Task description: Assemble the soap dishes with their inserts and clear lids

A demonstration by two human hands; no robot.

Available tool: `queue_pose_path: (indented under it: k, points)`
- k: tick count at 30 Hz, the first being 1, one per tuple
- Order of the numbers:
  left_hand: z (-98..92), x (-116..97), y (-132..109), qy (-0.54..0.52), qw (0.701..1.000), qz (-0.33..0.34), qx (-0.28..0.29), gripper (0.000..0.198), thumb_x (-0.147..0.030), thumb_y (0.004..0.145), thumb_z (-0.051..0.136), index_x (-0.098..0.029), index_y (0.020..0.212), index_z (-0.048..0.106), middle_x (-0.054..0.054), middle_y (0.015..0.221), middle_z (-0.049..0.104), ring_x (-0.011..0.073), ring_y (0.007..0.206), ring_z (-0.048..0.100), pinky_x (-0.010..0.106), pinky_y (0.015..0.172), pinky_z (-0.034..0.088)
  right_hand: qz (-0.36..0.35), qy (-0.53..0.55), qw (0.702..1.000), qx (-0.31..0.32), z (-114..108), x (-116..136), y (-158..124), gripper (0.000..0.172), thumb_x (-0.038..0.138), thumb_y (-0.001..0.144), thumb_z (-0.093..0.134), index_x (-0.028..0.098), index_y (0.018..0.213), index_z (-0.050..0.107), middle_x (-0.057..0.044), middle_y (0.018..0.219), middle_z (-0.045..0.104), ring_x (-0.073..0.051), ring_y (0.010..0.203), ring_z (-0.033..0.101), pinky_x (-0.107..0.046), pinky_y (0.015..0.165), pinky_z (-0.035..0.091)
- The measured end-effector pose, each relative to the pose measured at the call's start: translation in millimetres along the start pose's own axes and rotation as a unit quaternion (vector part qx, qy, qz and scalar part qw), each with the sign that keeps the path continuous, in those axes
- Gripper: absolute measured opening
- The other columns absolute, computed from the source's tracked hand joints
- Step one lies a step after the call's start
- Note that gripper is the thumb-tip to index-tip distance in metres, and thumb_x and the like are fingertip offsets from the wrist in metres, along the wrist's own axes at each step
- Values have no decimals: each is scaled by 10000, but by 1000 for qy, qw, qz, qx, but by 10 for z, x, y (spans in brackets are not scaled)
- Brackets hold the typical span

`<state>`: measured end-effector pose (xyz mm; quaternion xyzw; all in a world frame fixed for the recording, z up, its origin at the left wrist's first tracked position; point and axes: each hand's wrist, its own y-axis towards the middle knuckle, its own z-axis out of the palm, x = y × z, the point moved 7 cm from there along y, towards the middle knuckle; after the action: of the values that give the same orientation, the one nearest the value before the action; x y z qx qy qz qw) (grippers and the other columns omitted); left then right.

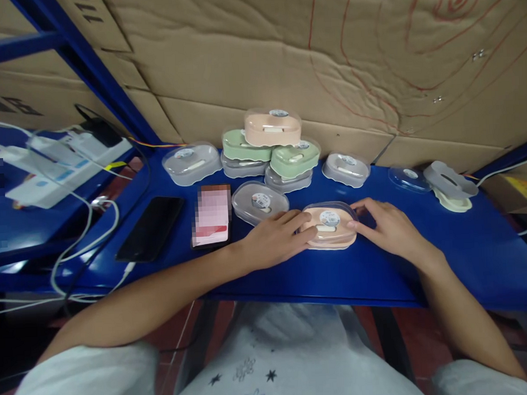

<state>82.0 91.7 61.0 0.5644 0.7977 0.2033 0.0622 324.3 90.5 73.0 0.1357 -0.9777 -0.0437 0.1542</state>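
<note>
A peach soap box with a clear lid [329, 226] lies on the blue table [469, 251] in front of me. My left hand [274, 238] presses against its left end, fingers curled round the edge. Gripping the box's right end is my right hand [391, 226], its fingers bent over the lid. Both hands hold this one box between them. Just behind my left hand sits a grey soap box [259, 202].
A pile of green, grey and peach soap boxes [272, 147] stands at the back by the cardboard wall. A loose clear lid [408, 177] and open box parts [451, 185] lie at right. Two phones [152, 227] and white cables [92, 230] lie at left.
</note>
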Motion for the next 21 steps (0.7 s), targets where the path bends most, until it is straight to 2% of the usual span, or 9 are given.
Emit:
queue_pose_path:
  k: [1, 3, 5, 8, 13, 16, 21]
  points:
    - [-11, 6, 2, 2, 1000, 0, -7, 230, -303, 1045, 664, -180, 1238, 640, 133, 1285, 653, 295, 1153, 654, 431, 974, 562, -25, -6, 1000, -16, -9, 47, 2, 522, 653, 1022, 572, 239, 1336, 627, -136, 1309, 720, -353, 1200, 703, -540, 1026, 547]
    - [-27, 14, 7, 4, 1000, 5, -22, 197, -297, 1050, 652, -163, 1194, 639, 133, 1260, 662, 294, 1162, 650, 451, 1048, 542, -76, 6, 997, -26, 1, 158, -6, 582, 595, 1040, 576, 241, 1502, 549, -161, 1625, 504, -373, 1477, 521, -584, 1198, 449]
    - [-26, 23, 12, 3, 1000, 9, -27, 170, -278, 1049, 643, -148, 1158, 638, 132, 1232, 671, 289, 1143, 660, 457, 1084, 534, -129, 36, 991, 13, 70, 279, -26, 608, 512, 1077, 544, 303, 1634, 424, -94, 1768, 298, -324, 1612, 341, -548, 1291, 364]
    - [-14, 35, 18, 0, 1000, 5, -29, 163, -245, 1051, 622, -137, 1172, 636, 139, 1211, 681, 282, 1118, 683, 448, 1065, 555, -177, 66, 978, 86, 197, 382, -61, 584, 445, 1110, 485, 423, 1677, 346, 12, 1808, 186, -275, 1654, 228, -525, 1332, 300]
    - [-33, 59, 19, -1, 999, -15, -44, 228, -236, 1073, 576, -143, 1277, 613, 154, 1315, 668, 288, 1203, 681, 461, 1095, 554, -124, 75, 983, 115, 303, 256, -21, 942, 631, 960, 703, 433, 1724, 189, -26, 1821, 109, -344, 1646, 230, -547, 1295, 362]
    - [-23, 61, 15, -10, 999, -14, -41, 262, -247, 1081, 569, -151, 1322, 599, 155, 1364, 653, 288, 1245, 674, 470, 1128, 541, -123, 68, 985, 105, 307, 213, -5, 922, 625, 966, 696, 431, 1722, 205, -32, 1820, 117, -351, 1645, 229, -556, 1304, 337]
    - [37, 52, 13, -37, 999, -7, -23, 320, -237, 1077, 575, -153, 1386, 577, 162, 1401, 644, 289, 1282, 666, 481, 1157, 524, -168, 79, 979, 83, 289, 204, -1, 823, 522, 1026, 647, 436, 1720, 212, -34, 1818, 119, -339, 1649, 220, -569, 1309, 321]
